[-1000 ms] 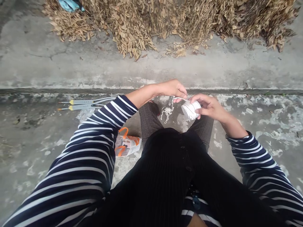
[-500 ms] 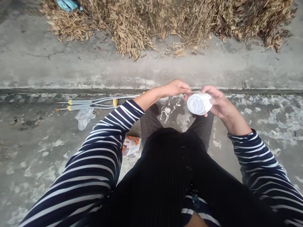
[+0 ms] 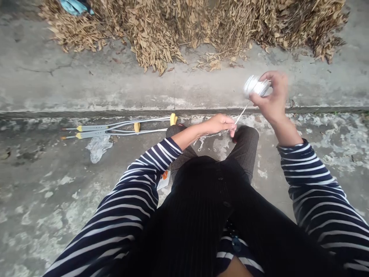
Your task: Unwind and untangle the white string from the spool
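Note:
A white spool of cord (image 3: pixel 256 87), blurred by motion, is gripped between the thumb and fingers of my right hand (image 3: pixel 272 94), up and to the right. From it a white cord (image 3: pixel 242 113) runs taut, slanting down to my left hand (image 3: pixel 220 124), whose thumb and fingers pinch it. More of the cord lies in a loose tangle (image 3: pixel 201 144) on the ground between my legs, partly behind my left hand and wrist.
A pair of crutches (image 3: pixel 115 127) with yellow pads lies on the concrete to the left, a clear plastic bag (image 3: pixel 98 147) beside them. A white and orange packet (image 3: pixel 164 179) shows by my left leg. Dry leafy stalks (image 3: pixel 201 27) and a blue cloth (image 3: pixel 75 7) lie along the raised ledge (image 3: pixel 115 86).
My right hand has moved up and away with the spool, tilting it. My left hand has dropped slightly and moved right, and the cord between the hands now stretches out.

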A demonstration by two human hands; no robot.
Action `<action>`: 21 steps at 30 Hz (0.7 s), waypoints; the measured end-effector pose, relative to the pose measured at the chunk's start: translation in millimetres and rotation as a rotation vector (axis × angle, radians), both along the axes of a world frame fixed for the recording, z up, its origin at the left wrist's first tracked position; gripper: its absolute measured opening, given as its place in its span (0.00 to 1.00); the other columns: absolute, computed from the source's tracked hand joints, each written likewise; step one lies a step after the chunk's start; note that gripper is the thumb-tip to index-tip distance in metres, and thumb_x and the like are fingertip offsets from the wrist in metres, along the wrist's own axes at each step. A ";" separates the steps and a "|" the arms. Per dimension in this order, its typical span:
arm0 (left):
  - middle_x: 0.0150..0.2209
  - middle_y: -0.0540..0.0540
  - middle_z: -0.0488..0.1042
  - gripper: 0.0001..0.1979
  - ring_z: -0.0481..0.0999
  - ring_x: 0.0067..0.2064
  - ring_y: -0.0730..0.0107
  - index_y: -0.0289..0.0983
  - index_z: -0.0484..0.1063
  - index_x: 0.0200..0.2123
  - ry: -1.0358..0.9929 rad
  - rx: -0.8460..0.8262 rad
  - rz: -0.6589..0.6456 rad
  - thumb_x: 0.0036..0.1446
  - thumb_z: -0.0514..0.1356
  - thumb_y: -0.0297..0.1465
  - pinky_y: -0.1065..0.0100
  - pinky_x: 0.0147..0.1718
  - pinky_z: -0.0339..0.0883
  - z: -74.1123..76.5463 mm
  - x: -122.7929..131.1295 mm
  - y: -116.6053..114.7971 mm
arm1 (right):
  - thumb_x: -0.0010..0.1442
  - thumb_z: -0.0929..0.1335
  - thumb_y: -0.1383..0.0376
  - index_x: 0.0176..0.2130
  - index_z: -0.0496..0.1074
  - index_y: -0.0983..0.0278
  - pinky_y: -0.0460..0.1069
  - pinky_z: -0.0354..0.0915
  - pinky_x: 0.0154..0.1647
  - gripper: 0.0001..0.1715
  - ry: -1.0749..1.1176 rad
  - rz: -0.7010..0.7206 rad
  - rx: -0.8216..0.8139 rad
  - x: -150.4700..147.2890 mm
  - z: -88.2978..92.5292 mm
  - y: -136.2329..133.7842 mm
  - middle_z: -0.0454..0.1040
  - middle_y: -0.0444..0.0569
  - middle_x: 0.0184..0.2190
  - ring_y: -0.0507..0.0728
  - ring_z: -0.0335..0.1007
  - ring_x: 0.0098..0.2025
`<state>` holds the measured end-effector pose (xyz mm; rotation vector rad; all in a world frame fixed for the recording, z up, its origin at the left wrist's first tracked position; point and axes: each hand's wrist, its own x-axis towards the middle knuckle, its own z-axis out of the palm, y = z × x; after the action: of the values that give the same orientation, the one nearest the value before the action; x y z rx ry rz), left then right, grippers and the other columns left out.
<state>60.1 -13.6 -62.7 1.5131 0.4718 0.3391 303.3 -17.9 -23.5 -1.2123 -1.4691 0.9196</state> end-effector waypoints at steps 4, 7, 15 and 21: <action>0.33 0.44 0.83 0.15 0.80 0.38 0.70 0.34 0.81 0.30 -0.021 0.007 0.014 0.65 0.63 0.39 0.65 0.50 0.69 32.4 -16.5 8.3 | 0.43 0.77 0.68 0.43 0.73 0.59 0.72 0.65 0.64 0.26 -0.471 -0.171 0.170 -8.1 -34.2 -1.1 0.68 0.54 0.47 0.70 0.63 0.57; 0.31 0.43 0.83 0.14 0.79 0.35 0.70 0.34 0.81 0.28 0.051 0.011 0.015 0.63 0.63 0.35 0.66 0.44 0.70 45.2 -30.3 23.6 | 0.44 0.75 0.66 0.43 0.75 0.60 0.63 0.71 0.55 0.23 -0.415 0.053 0.016 -24.0 -43.6 -18.7 0.70 0.52 0.46 0.66 0.68 0.54; 0.23 0.46 0.78 0.10 0.79 0.32 0.69 0.34 0.78 0.22 0.164 0.202 0.061 0.54 0.67 0.28 0.65 0.42 0.71 89.2 -25.8 55.2 | 0.46 0.79 0.68 0.45 0.72 0.58 0.47 0.72 0.24 0.26 0.167 0.399 -0.421 -31.9 2.5 -42.0 0.71 0.45 0.38 0.53 0.69 0.33; 0.22 0.49 0.75 0.11 0.79 0.33 0.68 0.34 0.76 0.20 0.205 0.440 0.054 0.54 0.65 0.28 0.66 0.44 0.69 107.5 -6.7 60.8 | 0.45 0.81 0.68 0.44 0.72 0.60 0.47 0.74 0.21 0.28 0.283 0.437 -0.432 -31.8 9.3 -41.6 0.71 0.44 0.38 0.53 0.71 0.32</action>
<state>53.4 47.2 44.8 1.9777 0.6291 0.3463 271.5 -59.4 -14.2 -1.0125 -1.3643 1.7018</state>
